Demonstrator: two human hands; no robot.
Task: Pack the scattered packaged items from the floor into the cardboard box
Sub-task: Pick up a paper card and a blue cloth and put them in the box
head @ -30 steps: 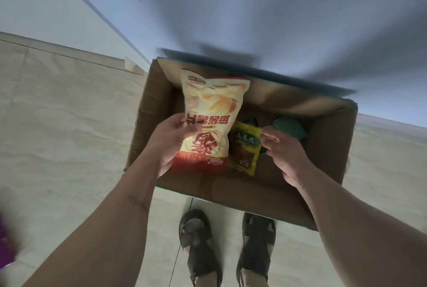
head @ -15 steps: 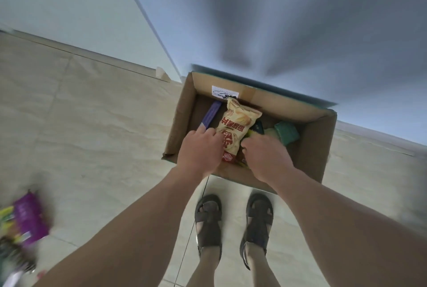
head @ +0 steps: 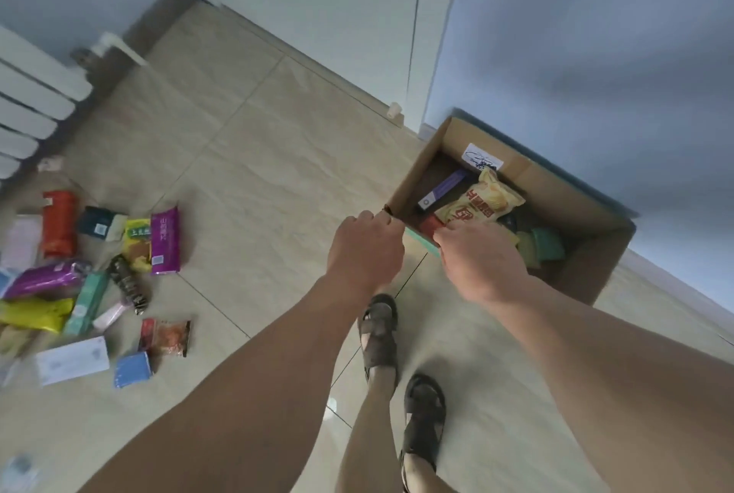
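The open cardboard box (head: pixel 556 190) stands on the floor against the wall at the right. Inside it lie a yellow and red chips bag (head: pixel 480 202), a long purple carton (head: pixel 441 192) and green packets (head: pixel 548 244). My left hand (head: pixel 365 250) hovers just outside the box's near-left corner, fingers loosely curled and holding nothing. My right hand (head: pixel 480 258) is over the box's near edge, its fingertips at the red end of the chips bag; its back hides the fingers' undersides. Several packaged items lie scattered on the floor at the left, among them a purple packet (head: pixel 165 240).
In the left pile are an orange packet (head: pixel 59 224), a yellow bag (head: pixel 33 313), a white carton (head: pixel 73 359), a blue pack (head: pixel 133 369) and a red snack pack (head: pixel 169 337). A white radiator (head: pixel 31 103) lines the far left. My sandalled feet (head: pixel 379 333) stand beside the box.
The chips bag went from my left hand down into the box and lies there. Both hands pulled back toward the box's near edge. My view swung left, revealing the floor pile.
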